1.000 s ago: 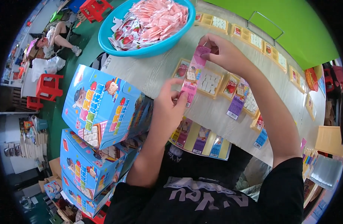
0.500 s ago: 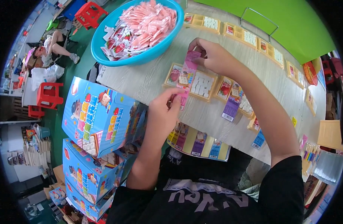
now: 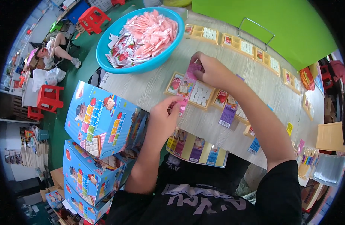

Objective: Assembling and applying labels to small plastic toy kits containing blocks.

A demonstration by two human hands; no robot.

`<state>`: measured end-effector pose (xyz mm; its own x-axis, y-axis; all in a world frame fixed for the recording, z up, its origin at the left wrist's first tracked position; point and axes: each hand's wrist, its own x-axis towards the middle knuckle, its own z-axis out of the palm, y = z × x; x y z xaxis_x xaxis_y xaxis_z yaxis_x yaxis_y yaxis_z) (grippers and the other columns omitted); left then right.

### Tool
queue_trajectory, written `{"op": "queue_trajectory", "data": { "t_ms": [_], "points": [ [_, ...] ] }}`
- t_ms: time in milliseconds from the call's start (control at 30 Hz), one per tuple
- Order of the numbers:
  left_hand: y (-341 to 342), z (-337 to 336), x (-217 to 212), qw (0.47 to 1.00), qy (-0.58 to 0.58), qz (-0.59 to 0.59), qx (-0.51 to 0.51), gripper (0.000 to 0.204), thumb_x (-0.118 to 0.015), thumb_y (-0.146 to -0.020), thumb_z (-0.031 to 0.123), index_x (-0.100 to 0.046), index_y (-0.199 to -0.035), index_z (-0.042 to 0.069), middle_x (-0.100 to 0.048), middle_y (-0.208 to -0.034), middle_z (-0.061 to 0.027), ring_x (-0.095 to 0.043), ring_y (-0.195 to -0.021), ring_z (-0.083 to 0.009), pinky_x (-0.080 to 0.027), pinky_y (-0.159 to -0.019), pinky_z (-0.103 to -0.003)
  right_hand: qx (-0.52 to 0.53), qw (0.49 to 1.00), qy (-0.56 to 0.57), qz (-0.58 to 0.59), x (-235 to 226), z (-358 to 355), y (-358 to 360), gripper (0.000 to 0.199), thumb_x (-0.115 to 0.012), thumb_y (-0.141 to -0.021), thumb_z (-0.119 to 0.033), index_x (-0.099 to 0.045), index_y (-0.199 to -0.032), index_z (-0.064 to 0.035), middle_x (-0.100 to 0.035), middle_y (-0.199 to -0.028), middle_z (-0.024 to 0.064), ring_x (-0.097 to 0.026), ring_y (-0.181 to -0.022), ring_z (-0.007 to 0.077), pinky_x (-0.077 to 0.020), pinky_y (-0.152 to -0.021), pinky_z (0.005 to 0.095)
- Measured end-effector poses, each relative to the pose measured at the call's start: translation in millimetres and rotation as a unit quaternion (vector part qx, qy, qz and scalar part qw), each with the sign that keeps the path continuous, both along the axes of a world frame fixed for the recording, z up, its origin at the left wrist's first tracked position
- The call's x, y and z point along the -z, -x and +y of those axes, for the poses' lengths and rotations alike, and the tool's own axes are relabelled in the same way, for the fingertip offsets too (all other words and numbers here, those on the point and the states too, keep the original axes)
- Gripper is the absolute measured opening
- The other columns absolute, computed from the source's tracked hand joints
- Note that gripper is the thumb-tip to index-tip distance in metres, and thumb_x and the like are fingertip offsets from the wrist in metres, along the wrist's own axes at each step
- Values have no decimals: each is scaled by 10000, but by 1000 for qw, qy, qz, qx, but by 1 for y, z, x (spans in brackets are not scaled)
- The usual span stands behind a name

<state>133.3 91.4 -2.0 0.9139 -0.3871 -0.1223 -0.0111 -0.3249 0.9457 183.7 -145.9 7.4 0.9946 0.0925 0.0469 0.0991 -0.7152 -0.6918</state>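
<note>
A long pink printed card strip [image 3: 186,87] lies across a small cream plastic tray [image 3: 198,106] on the table. The tray holds white block-like pieces on its right side and a strawberry-printed packet on its left. At the strip's near end, the fingers of my left hand [image 3: 165,114] pinch it. My right hand [image 3: 213,70] grips the far end between thumb and fingers. To the right, beneath my right forearm, a similar tray carries a purple card strip [image 3: 228,113], whose near end sticks out past the tray.
A blue basin [image 3: 142,68] heaped with pink and white sachets stands at the far left. Stacked blue printed boxes [image 3: 101,120] rise beside my left arm. More filled trays [image 3: 238,43] line the far edge by a green panel. Below the table edge, a holder [image 3: 197,150] carries several coloured strips.
Both hands still hold the pink strip over the tray, with little movement. The whole view has shifted slightly.
</note>
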Motion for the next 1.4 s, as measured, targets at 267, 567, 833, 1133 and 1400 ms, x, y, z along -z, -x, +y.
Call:
{"op": "queue_trajectory", "data": {
  "t_ms": [267, 567, 833, 1133, 1400],
  "points": [
    [-2, -1, 13, 998, -3, -64, 14, 205, -572, -983, 87, -677, -1145, 17, -591, -698, -12, -494, -471, -65, -381, -406, -242, 8, 998, 67, -11, -5, 17, 13, 919, -831, -744, -423, -413, -1394, 74, -636, -1119, 278, -610, -1090, 404, -488, -962, 451],
    [-10, 3, 18, 998, 11, -57, 33, 221, -558, -987, 88, -674, -1166, 27, -615, -745, -32, -493, -470, -72, -392, -399, -245, 69, 960, 220, -158, -3, 33, 30, 859, -802, -761, -447, -455, -1384, 31, -508, -1333, 291, -469, -1285, 448, -400, -1070, 494],
    [-11, 5, 20, 998, 35, -47, 40, 209, -598, -933, 63, -676, -1112, -10, -684, -789, -128, -656, -669, -194, -512, -614, -329, -188, 934, 247, -179, -3, 46, 75, 615, -681, -841, -298, -505, -1358, -15, -498, -1439, 189, -482, -1325, 350, -395, -1068, 469],
    [6, 21, 22, 986, 151, 56, 47, 213, -563, -978, 101, -608, -1171, 20, -649, -774, -59, -547, -488, -98, -434, -418, -254, -171, 907, 349, -162, -1, 57, 93, 638, -634, -878, -309, -463, -1417, -14, -445, -1505, 175, -430, -1383, 336, -371, -1111, 465],
    [36, 39, 13, 974, 195, 114, 22, 230, -526, -1008, 202, -592, -1164, 46, -639, -770, -61, -484, -464, -80, -372, -413, -224, -113, 927, 279, -223, 8, 59, 83, 582, -636, -873, -309, -509, -1384, -59, -476, -1450, 224, -480, -1325, 374, -380, -1105, 453]
  ]
}}
